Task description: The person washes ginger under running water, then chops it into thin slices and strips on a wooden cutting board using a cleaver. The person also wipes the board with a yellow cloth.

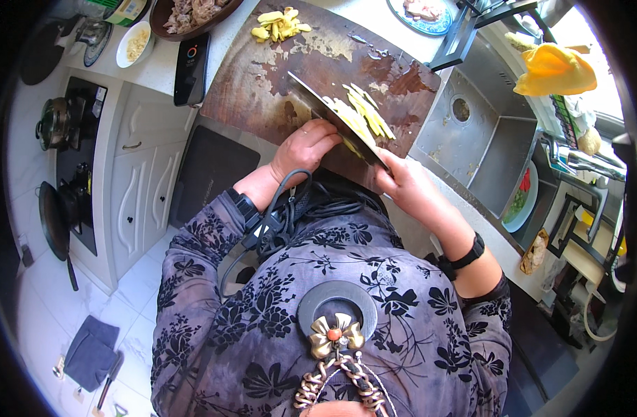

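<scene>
My right hand (404, 180) grips the handle end of a kitchen knife (334, 114) with a broad blade. The blade lies diagonally over a wet, dark wooden cutting board (235, 78). My left hand (305, 146) rests at the near edge of the board, fingers curled close against the blade. A little pale yellow food (354, 147) shows beside those fingertips; whatever is under them is hidden. On the far side of the blade lies a pile of pale yellow-green strips (368, 112). Yellow slices, perhaps ginger (279, 24), are heaped at the board's far left.
A phone (190, 70), a white bowl of chopped food (136, 44) and a brown bowl of meat (190, 18) stand left of the board. At right is a steel sink (467, 135). A patterned plate (421, 14) sits beyond the board, near a black rack (456, 41).
</scene>
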The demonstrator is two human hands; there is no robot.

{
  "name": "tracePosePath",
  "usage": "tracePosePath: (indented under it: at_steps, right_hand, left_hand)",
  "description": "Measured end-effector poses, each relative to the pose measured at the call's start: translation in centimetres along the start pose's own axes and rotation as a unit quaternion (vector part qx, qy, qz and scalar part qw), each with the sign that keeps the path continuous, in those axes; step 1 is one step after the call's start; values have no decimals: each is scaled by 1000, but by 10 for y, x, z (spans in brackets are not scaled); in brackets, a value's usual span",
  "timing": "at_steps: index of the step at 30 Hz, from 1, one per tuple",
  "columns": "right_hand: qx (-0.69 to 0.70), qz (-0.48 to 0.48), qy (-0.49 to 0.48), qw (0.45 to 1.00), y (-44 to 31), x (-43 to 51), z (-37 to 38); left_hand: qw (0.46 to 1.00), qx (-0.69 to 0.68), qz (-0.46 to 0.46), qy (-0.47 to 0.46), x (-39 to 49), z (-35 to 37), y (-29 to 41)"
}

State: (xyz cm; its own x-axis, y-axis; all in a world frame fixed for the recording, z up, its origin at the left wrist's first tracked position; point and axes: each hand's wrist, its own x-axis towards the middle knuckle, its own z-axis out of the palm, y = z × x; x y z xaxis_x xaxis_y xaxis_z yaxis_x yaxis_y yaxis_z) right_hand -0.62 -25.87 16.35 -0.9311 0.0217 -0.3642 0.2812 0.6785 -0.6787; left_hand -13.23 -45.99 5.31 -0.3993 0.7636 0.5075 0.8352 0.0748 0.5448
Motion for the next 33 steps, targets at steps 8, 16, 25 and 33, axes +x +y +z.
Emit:
tracePosePath:
  at_steps: [8,16,25,33]
  right_hand:
    - [72,57,49,995,1,-30,-29]
    - [92,52,72,992,-6,-41,-20]
    - [102,61,102,988,-12,-44,-15]
    - [121,82,136,980,-9,-46,-8]
  left_hand:
    - [983,-36,-140,117,-3,-2,10]
    - [997,-54,-50,6,15,-15,1]
    - [993,30,-28,-114,30,-25,-16]
    - [902,-117,-382,161,87,-59,-123]
